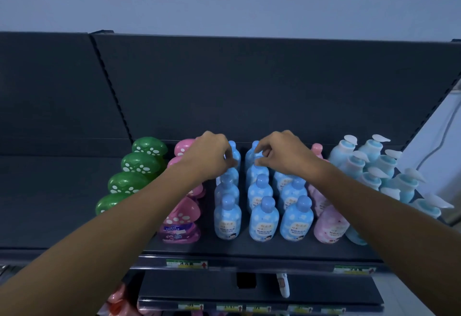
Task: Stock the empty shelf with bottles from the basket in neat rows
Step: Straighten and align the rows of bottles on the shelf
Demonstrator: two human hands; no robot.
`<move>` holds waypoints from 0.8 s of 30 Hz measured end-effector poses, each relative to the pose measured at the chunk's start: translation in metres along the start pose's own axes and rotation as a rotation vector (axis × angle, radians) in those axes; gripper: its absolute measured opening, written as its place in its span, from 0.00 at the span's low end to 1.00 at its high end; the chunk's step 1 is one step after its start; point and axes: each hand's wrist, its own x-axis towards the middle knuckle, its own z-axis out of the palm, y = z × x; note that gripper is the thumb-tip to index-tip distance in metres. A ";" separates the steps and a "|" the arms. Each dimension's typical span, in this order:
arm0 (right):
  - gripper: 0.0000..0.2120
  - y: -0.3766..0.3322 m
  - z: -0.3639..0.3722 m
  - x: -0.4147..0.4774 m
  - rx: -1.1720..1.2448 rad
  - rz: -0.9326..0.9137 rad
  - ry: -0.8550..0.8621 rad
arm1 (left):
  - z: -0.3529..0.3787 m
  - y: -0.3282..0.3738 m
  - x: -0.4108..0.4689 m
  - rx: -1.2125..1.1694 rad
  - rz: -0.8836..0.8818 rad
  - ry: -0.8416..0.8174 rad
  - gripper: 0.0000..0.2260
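My left hand [212, 154] pinched rear pale-blue round-capped plastic bottle [234, 152]; right hand [282, 152] pinched neighbouring blue bottle [258, 169]. Both deep on dark metal shelf [249, 248], squaring back of rows. Basket not visible.

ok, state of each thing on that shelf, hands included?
left hand: fingers pinched on a rear blue bottle's cap
right hand: fingers closed on a rear blue bottle
blue bottles: upright, three rows
green bottles: one row
pink round bottles: one row
pump bottles: upright, rows
shelf: stocked
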 end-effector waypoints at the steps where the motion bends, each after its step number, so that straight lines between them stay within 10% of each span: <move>1: 0.14 0.001 0.000 0.005 -0.002 0.011 0.006 | 0.001 -0.002 0.006 0.011 -0.016 0.016 0.08; 24: 0.16 0.007 0.013 0.028 -0.095 0.003 -0.154 | 0.022 -0.016 0.040 0.002 0.000 -0.160 0.22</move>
